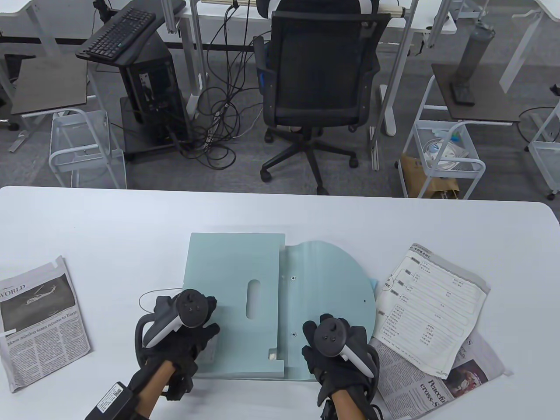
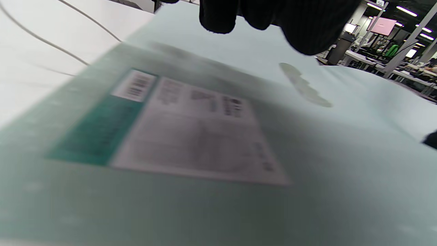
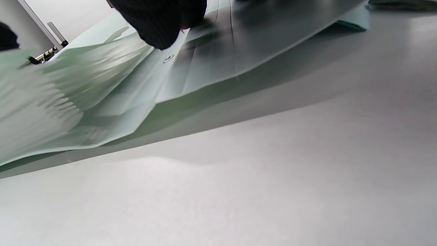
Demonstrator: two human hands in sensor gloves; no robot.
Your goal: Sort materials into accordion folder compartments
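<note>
Table view: hands (image 1: 258,323) on folder's (image 1: 236,271) near edge.

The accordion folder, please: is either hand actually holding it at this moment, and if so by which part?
Both hands are on the accordion folder near its near edge: the left hand at the left corner, the right hand by the flap. Whether fingers curl around it cannot be told.

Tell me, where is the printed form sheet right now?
In the table view, the form sheet lies right of the folder, atop a newspaper.

office chair (image 1: 321,78) – behind table | keyboard (image 1: 117,33) – on computer tower (image 1: 153,87)
</note>
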